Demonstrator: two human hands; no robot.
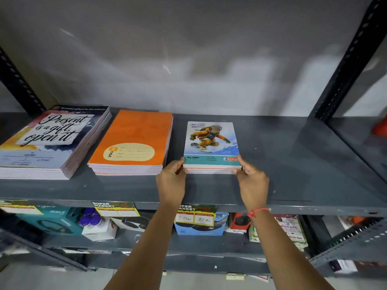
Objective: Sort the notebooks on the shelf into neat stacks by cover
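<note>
A grey metal shelf (293, 164) is backed by a pale, smudged wall (188, 59), on which soft light patches are seen. Dark perforated uprights (347, 59) are set at both sides. Below, a lower shelf (209, 245) is crowded with boxed goods (199, 227) and price tags (194, 217).

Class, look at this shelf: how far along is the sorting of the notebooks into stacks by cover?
Nearly finished, it seems. Done: the "Present is a gift" stack and the orange stack sit squared on the shelf. In hand: the left hand and right hand grip the near corners of the snowboarder stack. Left: letting go; no loose notebooks show.
</note>
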